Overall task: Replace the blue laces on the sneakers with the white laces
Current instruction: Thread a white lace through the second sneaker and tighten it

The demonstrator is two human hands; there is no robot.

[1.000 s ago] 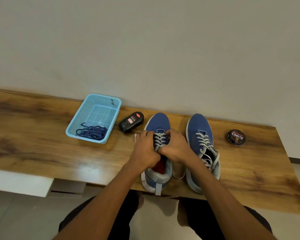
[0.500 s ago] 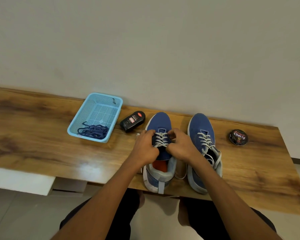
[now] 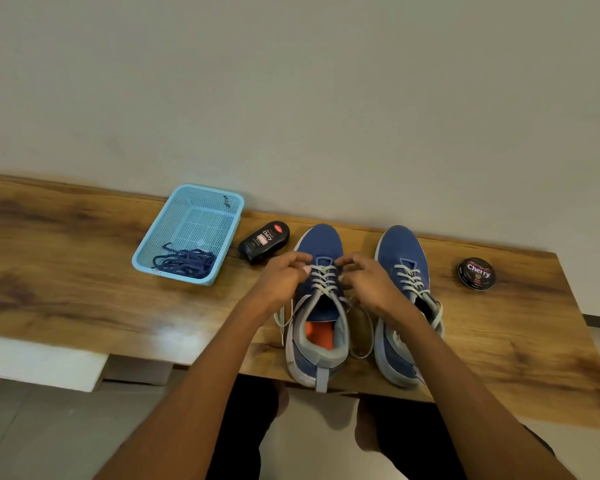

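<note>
Wood grain ran across the bench [image 3: 66, 271] under a plain wall. At its left we saw a light blue basket [image 3: 187, 233] holding the blue laces [image 3: 182, 263], then a black polish bottle [image 3: 264, 241]. Our left hand [image 3: 284, 277] and right hand [image 3: 368, 277] flanked the left sneaker [image 3: 321, 306], fingers curled, pinching its white laces [image 3: 323, 275]. Just beside it stood the right sneaker [image 3: 404, 299], already white-laced. Far right lay a polish tin [image 3: 476, 274].
</note>
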